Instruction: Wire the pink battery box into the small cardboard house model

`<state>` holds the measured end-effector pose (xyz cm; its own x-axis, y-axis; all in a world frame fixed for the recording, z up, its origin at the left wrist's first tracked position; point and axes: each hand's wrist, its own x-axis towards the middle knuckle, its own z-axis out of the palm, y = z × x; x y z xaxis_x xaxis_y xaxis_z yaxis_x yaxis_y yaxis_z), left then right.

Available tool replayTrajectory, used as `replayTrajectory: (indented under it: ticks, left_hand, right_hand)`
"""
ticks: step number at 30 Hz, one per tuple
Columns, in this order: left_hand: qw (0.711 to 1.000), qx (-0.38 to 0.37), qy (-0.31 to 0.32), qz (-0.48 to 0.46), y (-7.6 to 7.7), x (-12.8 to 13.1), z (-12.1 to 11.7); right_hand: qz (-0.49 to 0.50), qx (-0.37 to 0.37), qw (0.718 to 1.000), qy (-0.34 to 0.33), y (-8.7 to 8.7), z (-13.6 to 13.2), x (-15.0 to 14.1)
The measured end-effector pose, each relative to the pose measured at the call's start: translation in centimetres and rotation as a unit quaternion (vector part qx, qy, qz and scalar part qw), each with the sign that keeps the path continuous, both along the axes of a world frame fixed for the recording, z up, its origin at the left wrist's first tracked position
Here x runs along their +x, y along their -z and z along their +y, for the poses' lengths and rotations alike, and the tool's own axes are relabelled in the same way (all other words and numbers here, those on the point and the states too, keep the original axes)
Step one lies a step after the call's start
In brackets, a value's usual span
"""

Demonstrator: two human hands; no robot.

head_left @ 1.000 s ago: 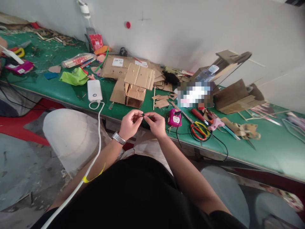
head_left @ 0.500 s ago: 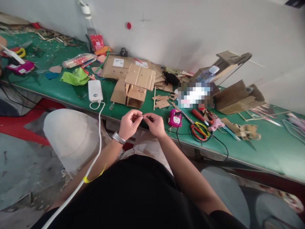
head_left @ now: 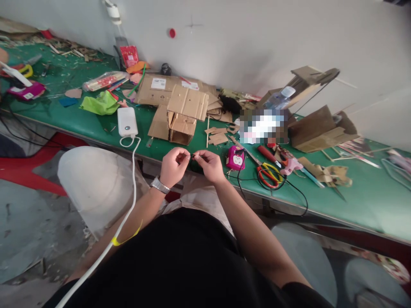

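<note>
My left hand (head_left: pixel 175 166) and my right hand (head_left: pixel 209 166) meet fingertip to fingertip at the front edge of the green table (head_left: pixel 356 201). Thumb and forefinger are pinched on each hand. A tiny dark piece (head_left: pixel 192 158) shows at the right fingertips; its kind is too small to make out. Whatever the left pinch holds is hidden. Just beyond the hands stands a folded cardboard box structure (head_left: pixel 186 105), its open end facing me. Right of my right hand sits a magenta power socket (head_left: pixel 235 158) with a black cable.
Scissors (head_left: pixel 269 175) and a red-handled tool (head_left: pixel 268 155) lie to the right, near cardboard models (head_left: pixel 323 130) and a plastic bottle (head_left: pixel 281 98). A white power bank (head_left: pixel 127 121) on the left has a white cable (head_left: pixel 134 188) crossing my left arm. Cardboard scraps (head_left: pixel 217 137) lie behind.
My fingertips have drawn slightly apart, the right hand shifting a little right. The small dark piece now shows between them. Everything else stays in place apart from a slight camera shift.
</note>
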<state>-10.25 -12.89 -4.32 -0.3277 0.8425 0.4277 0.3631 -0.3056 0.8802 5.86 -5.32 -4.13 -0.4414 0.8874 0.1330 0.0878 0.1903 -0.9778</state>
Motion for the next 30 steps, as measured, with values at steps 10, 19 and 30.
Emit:
replayTrajectory:
  ticks: [10,19,30]
  left_hand:
    - [0.997,0.032,0.005,0.07,-0.78,0.2,-0.46]
    - [0.995,0.051,-0.007,0.088,-1.14,0.2,-0.65]
    - [0.997,0.024,-0.001,0.068,-0.92,0.12,-0.53]
  right_hand:
    - [0.016,-0.018,1.0,0.009,-0.18,-0.1,0.03]
    - [0.013,-0.019,1.0,0.017,-0.02,-0.09,-0.12]
    - [0.02,0.003,1.0,-0.004,0.32,-0.01,0.01]
